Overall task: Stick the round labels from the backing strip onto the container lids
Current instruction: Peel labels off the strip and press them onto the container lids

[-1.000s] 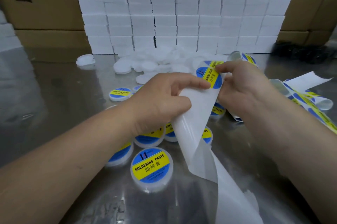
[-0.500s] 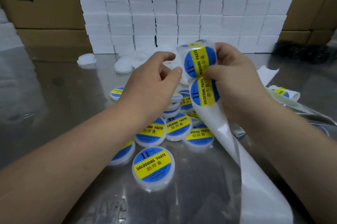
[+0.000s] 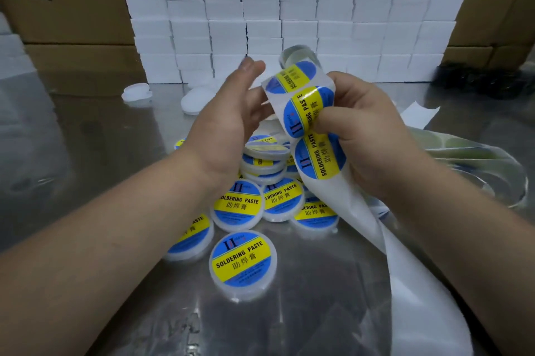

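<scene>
Peeling step: your right hand (image 3: 370,135) pinches the white backing strip (image 3: 362,225), left hand (image 3: 228,126) spread open; next, catch an edge of the round blue-yellow label (image 3: 307,115).

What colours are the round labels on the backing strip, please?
Each round label is blue with a yellow band bearing black text; the head view shows it.

Single view, head-mounted wide-angle. It looked forward and down along both forearms onto the steel table (image 3: 86,138). Range was close: left hand (image 3: 231,124) and right hand (image 3: 373,135) sat mid-frame, and the backing strip (image 3: 419,297) ran out past the bottom edge. Labelled lids (image 3: 242,261) lay just below the hands. The far end of the view hit the stacked white boxes (image 3: 289,8), with cardboard cartons (image 3: 66,8) at upper left.
</scene>
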Demonstrator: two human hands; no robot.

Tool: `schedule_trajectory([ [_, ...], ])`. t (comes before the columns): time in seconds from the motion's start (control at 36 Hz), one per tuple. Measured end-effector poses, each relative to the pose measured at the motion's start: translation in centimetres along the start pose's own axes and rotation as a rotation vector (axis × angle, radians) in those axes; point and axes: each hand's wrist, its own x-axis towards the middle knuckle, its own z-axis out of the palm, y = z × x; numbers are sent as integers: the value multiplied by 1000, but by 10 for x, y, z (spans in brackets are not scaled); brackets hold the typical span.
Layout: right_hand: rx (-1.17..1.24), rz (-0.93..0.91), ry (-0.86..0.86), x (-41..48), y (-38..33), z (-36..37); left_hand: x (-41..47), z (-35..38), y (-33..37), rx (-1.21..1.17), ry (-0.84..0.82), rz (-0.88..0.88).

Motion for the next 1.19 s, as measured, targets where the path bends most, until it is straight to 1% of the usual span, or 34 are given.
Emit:
schedule_trajectory([
  [0.06, 1, -2, -20, 0, 0, 0, 1, -2, 2, 6, 43, -11],
  [0.14, -12, -1, -42, -1, -1, 3, 3, -3, 1, 0, 40, -32],
  [0.19, -27, 4, 11, -1, -1, 4, 4, -3, 1, -8, 28, -34],
  [0.25, -83, 13, 154, 1, -2, 2, 4, -3, 0, 17, 39, -21],
  [0.36, -317, 84, 459, 6, 1, -8, 5, -5, -1, 85, 54, -22],
  [0.42, -404, 155, 524, 8, 2, -13, 5, -5, 0, 125, 66, -34],
  [0.5, -396, 222, 619, 13, 4, -24, 7, -6, -3, 201, 110, -37],
  [0.56, -364, 210, 751, 17, 3, -35, 7, -6, -4, 220, 124, -43],
  [0.64, -381, 119, 972, 21, 0, -48, 7, -5, -3, 237, 127, -26],
  [0.69, -328, 46, 1038, 23, -4, -50, 7, -5, -4, 251, 130, -22],
  [0.75, -342, -15, 1030, 22, -4, -45, 8, -5, -5, 272, 137, -19],
  [0.78, -398, -34, 982, 21, -2, -41, 9, -6, -6, 282, 141, -16],
  [0.83, -507, -26, 807, 19, 5, -29, 8, -6, -7, 318, 143, -2],
  [0.89, -530, 22, 628, 16, 13, -17, 7, -6, -7, 373, 137, 24],
  [0.92, -524, 38, 579, 14, 15, -12, 6, -5, -6, 394, 133, 32],
  [1.06, -438, 39, 488, 12, 11, -8, 7, -5, -6, 454, 101, 23],
  [1.11, -395, 88, 447, 12, 12, -9, 8, -6, -7, 460, 95, 27],
  [1.19, -411, 214, 412, 12, 15, -9, 7, -5, -8, 472, 69, 23],
])
